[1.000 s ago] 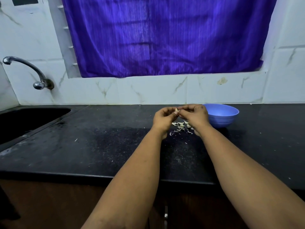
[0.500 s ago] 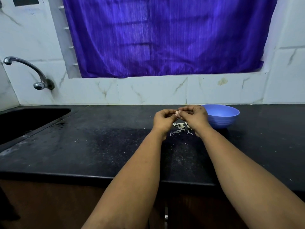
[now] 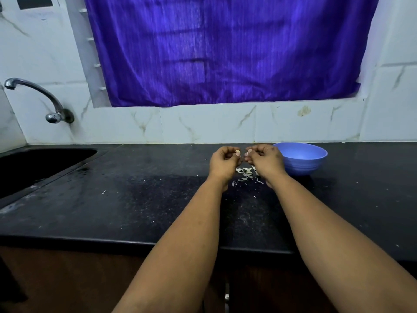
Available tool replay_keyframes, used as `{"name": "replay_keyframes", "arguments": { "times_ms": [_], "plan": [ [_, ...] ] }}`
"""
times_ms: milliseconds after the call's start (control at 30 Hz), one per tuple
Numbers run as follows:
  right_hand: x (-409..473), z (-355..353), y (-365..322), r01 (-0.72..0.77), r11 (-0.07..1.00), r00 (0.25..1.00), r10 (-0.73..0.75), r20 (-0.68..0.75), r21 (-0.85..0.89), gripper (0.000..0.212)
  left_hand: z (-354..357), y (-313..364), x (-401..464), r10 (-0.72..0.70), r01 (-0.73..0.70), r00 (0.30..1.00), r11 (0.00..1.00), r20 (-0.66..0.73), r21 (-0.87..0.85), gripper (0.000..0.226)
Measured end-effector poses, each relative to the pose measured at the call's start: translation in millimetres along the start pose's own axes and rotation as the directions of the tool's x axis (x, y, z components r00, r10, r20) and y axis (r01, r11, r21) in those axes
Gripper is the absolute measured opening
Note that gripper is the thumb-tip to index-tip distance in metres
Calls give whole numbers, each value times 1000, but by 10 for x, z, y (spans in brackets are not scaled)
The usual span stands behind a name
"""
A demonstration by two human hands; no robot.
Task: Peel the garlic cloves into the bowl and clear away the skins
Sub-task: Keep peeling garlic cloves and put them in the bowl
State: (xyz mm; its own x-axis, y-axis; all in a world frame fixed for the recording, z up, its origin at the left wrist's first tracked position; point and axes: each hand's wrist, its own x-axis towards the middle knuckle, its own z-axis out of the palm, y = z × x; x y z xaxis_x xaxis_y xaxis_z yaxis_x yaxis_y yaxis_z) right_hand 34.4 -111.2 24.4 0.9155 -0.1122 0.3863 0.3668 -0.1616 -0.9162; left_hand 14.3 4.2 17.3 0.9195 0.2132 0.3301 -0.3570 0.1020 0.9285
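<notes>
My left hand (image 3: 223, 162) is curled around a small pale garlic clove (image 3: 237, 151) pinched at its fingertips. My right hand (image 3: 265, 160) hovers just to the right, fingers curled, with a pale bit at its fingertips (image 3: 249, 151); whether that is skin or a fingernail I cannot tell. A small gap separates the two hands. Below them a pile of white garlic skins (image 3: 244, 175) lies on the black counter (image 3: 135, 199). The blue bowl (image 3: 302, 158) stands right behind my right hand; its contents are hidden.
A black sink (image 3: 33, 168) is sunk into the counter at the left, with a chrome tap (image 3: 45, 98) on the tiled wall above it. A purple curtain (image 3: 225, 48) hangs behind. Small skin flecks dot the counter (image 3: 103, 192).
The hands were pressed together over the clove; now they have pulled slightly apart, with the clove staying in my left hand.
</notes>
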Motion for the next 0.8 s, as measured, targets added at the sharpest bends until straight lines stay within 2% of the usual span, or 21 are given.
{"name": "replay_keyframes", "arguments": {
  "times_ms": [233, 433, 500, 567, 700, 800],
  "plan": [
    [-36, -97, -47, -3, 1000, 999, 4, -44, 11, 16, -21, -6, -4, 3, -3, 1000, 999, -3, 53, 9],
    [-34, -86, -40, -104, 994, 993, 105, 57, -32, 8, -50, -27, 17, 22, -19, 1000, 990, -16, 138, 10],
    [-57, -105, -51, -129, 989, 991, 131, 18, -75, 3, -57, -35, 17, 17, -13, 1000, 985, -22, 171, 12],
    [-54, -121, -46, -103, 987, 995, 99, -31, -122, 9, -67, -35, 19, 22, -15, 999, 979, -30, 204, 10],
    [-34, -84, -45, -63, 998, 998, 63, -4, -10, 15, -77, -40, 23, 37, -26, 999, 950, -29, 313, 11],
    [-57, -49, -81, -52, 994, 996, 45, 72, 93, 12, -78, -34, 17, 34, -24, 999, 947, -26, 320, 14]
  ]
}}
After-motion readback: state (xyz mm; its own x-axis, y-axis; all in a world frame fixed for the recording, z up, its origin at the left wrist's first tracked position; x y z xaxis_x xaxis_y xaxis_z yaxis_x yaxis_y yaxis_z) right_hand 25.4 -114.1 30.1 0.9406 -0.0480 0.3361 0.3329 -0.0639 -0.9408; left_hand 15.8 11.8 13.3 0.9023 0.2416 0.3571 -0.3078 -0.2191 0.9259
